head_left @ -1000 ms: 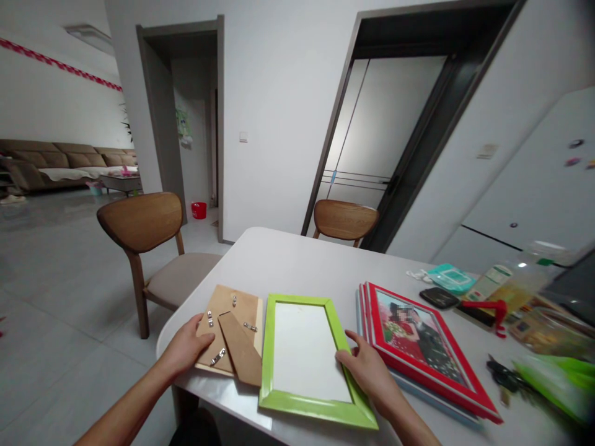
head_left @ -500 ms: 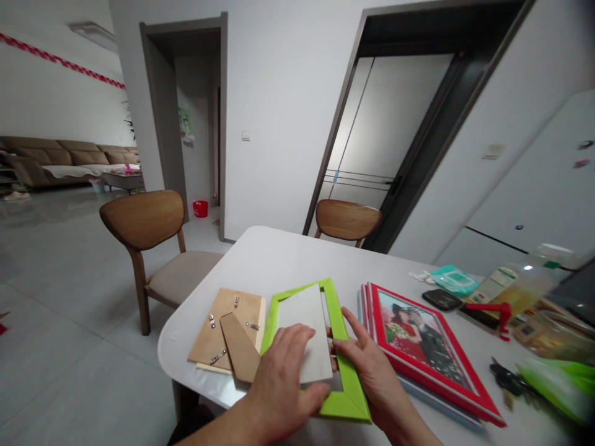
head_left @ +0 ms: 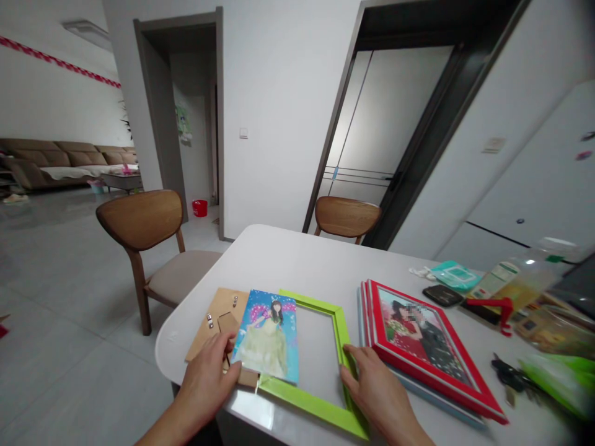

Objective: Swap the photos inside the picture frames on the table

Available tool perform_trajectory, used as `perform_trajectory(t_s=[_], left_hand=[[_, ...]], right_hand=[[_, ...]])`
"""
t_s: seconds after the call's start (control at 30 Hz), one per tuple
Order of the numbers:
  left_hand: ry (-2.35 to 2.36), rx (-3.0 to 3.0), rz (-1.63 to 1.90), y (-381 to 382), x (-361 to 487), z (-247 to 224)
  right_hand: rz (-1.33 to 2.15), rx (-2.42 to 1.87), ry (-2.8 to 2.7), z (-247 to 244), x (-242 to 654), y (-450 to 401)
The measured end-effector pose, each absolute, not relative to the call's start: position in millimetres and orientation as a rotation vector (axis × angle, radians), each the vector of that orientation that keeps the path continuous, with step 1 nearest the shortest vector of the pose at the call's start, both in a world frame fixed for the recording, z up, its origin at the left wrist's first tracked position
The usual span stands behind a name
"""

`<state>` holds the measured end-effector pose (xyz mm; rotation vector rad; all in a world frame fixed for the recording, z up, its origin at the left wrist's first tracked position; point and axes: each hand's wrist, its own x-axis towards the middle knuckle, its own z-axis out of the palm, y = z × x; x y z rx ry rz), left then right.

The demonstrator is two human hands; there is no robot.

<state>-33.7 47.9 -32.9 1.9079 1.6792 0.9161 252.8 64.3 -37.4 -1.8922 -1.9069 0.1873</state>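
Observation:
A photo print (head_left: 269, 341) of a person in a pale gown lies picture side up across the left part of a lime-green picture frame (head_left: 320, 402). My left hand (head_left: 209, 371) is closed on the photo's lower left edge, thumb in front. The frame lies on the table, its opening bare on the right. Around its right side my right hand (head_left: 379, 387) is closed, fingers on the outer and inner edges. Partly under the photo and my left hand is a wooden backing board (head_left: 211, 303) with metal clips and a brown stand.
Right of the frame is a stack of picture frames, a red one (head_left: 385, 353) on top. Farther right on the white table (head_left: 297, 254) are keys (head_left: 511, 378), a black case (head_left: 442, 296), a wipes pack (head_left: 455, 275) and a bottle (head_left: 520, 272). Two wooden chairs stand beyond.
The sheet, white side up inside the frame before, now shows its picture and has moved left over the backing board. My left hand moved left with it; the frame was lowered onto the table.

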Motion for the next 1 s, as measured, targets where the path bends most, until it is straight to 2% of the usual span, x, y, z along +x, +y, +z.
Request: perform_trajectory(t_s=[0.1, 0.23, 0.3, 0.37, 0.47, 0.53, 0.6, 0.67, 0.77, 1.0], left_hand=[[1.634, 2.125, 0.909, 46, -25, -29], [1.456, 2.311, 0.833, 50, 4, -31], [1.413, 2.366, 0.784, 56, 16, -35], [1.384, 2.377, 0.848, 63, 23, -35], [1.280, 2.229, 1.236, 72, 26, -24], [1.230, 1.908, 1.523, 72, 29, -9], [1.170, 1.506, 1.645, 67, 37, 3], [1.047, 1.220, 1.601, 61, 47, 8], [0.957, 1.141, 1.441, 56, 49, -2], [1.377, 1.945, 0.942, 56, -7, -41]], right_hand=[[0.355, -1.699, -1.758, -34, 231, 72], [1.095, -1.444, -1.300, -32, 185, 88], [1.277, -1.320, -1.213, -25, 164, 92], [1.316, -1.248, -1.230, -13, 150, 90], [1.343, -1.086, -1.212, 5, 143, 81], [1.324, -1.050, -1.136, 9, 144, 75], [1.317, -1.121, -0.995, 4, 149, 73], [1.324, -1.162, -0.872, -4, 159, 73], [1.307, -1.178, -0.813, -13, 183, 76], [1.209, -1.466, -0.911, -23, 229, 83]])
